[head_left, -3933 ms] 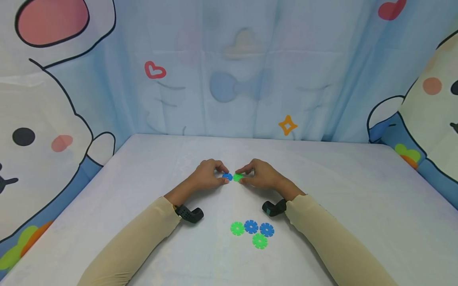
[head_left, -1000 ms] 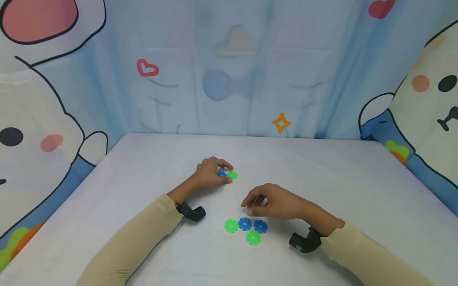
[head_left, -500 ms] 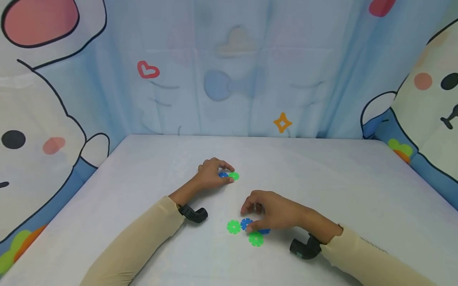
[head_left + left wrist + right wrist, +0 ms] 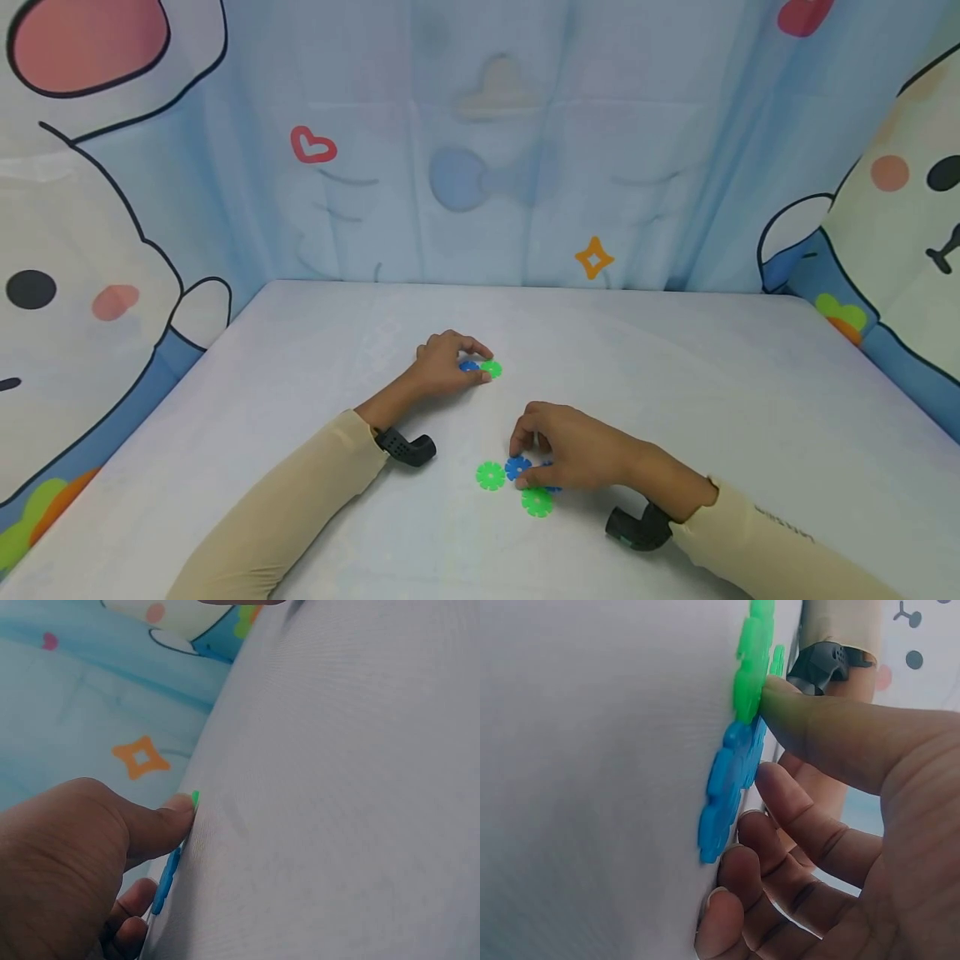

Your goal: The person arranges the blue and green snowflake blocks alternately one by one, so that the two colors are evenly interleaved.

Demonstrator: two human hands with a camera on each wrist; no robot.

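Note:
My left hand (image 4: 442, 368) pinches a pair of notched interlocking discs on the white table, thumb and index finger at the edges of the green disc (image 4: 492, 367). Beside it lies a blue disc (image 4: 468, 366), partly behind the thumb; the left wrist view shows this blue disc (image 4: 166, 881) edge-on under the hand. Nearer the camera, my right hand (image 4: 581, 447) has thumb and index fingertip at opposite edges of another blue disc (image 4: 517, 467). A second blue disc (image 4: 552, 477) is mostly covered by that hand. The right wrist view shows a green disc (image 4: 754, 667) close to the thumb.
Left of the right hand lies a loose green disc (image 4: 491, 476), with another green disc (image 4: 537, 502) just below the thumb. The white table (image 4: 375, 533) ends at a blue patterned curtain (image 4: 487, 225). Each wrist wears a black camera (image 4: 637, 529).
My right hand left the green disc beside the left hand, came down to the loose discs, and its index finger closed in on a blue one. The left hand stayed with its pair.

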